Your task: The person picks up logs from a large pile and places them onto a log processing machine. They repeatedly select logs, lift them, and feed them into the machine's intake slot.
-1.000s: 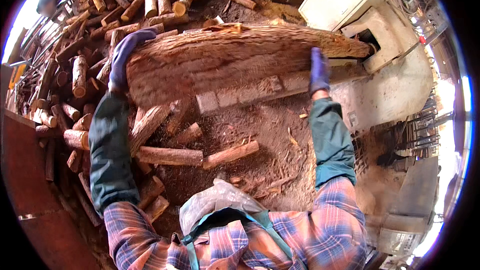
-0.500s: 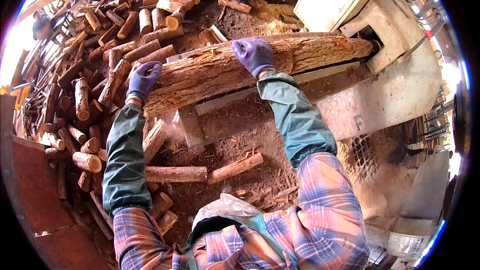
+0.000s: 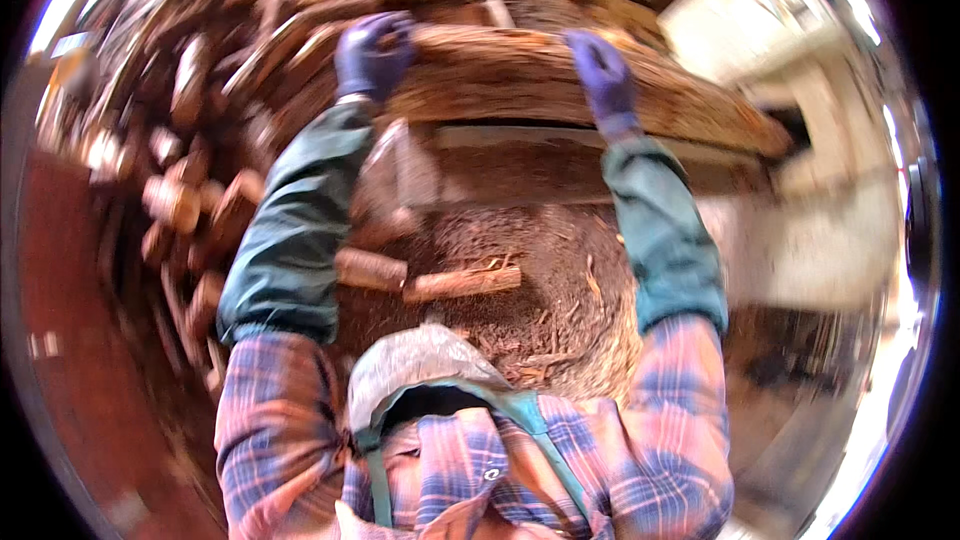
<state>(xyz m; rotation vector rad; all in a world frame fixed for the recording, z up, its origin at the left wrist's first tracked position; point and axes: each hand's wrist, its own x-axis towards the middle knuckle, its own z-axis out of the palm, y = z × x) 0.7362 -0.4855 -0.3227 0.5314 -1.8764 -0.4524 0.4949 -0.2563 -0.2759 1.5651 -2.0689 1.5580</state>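
My left hand (image 3: 375, 60) is at the left end of the thick log (image 3: 490, 80) with the fingers curled, and my right hand (image 3: 607, 80) is over its upper side, nearer to the machine (image 3: 850, 160); the picture is blurred, so I cannot tell how firmly either one is gripping. The log lies in front of me, along the grey beam (image 3: 520, 162), and its narrow right end is at the dark opening (image 3: 793, 122). I think it could roll toward me if its round side turns, because I see no stop on my side. If it jerks, my right hand could be pulled toward the opening by the rough surface. Below the beam's near edge, the ground (image 3: 510, 230) gives me some room, but short wood pieces (image 3: 465, 282) lie there and could catch a foot. The wood pile (image 3: 175, 90) comes close to my left sleeve (image 3: 290, 230), so that side seems tighter
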